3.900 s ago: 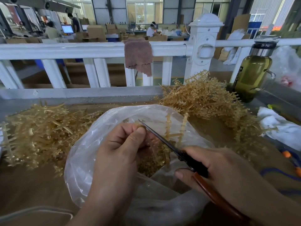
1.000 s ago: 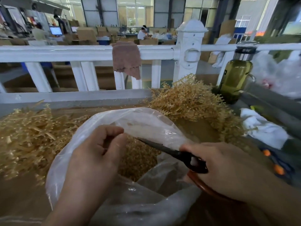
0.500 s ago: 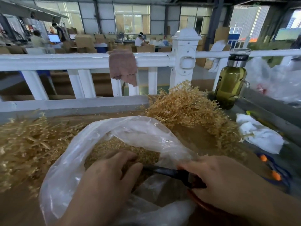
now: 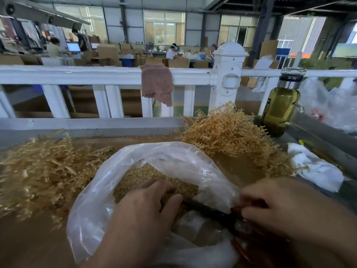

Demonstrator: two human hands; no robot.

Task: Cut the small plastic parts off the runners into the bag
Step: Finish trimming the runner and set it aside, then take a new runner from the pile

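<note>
A clear plastic bag (image 4: 173, 161) lies open on the brown table in front of me, with a heap of small tan parts (image 4: 150, 176) inside. My left hand (image 4: 146, 206) reaches into the bag's mouth, fingers bent down onto the parts; whatever is under them is hidden. My right hand (image 4: 286, 209) grips the scissors (image 4: 212, 209), whose black blades point left toward my left thumb. The red-brown handles show below my right hand. Piles of tan runners lie to the left (image 4: 44, 171) and behind to the right (image 4: 231, 136).
A white railing (image 4: 96, 76) with a brown towel (image 4: 157, 84) over it closes off the table's far side. An olive-green bottle (image 4: 280, 113) stands at the back right. A crumpled white cloth (image 4: 316, 171) and more plastic bags (image 4: 338, 105) lie to the right.
The long runner my left hand held up earlier is gone from view. Both hands and the scissors have sunk lower, and my left hand now reaches into the bag.
</note>
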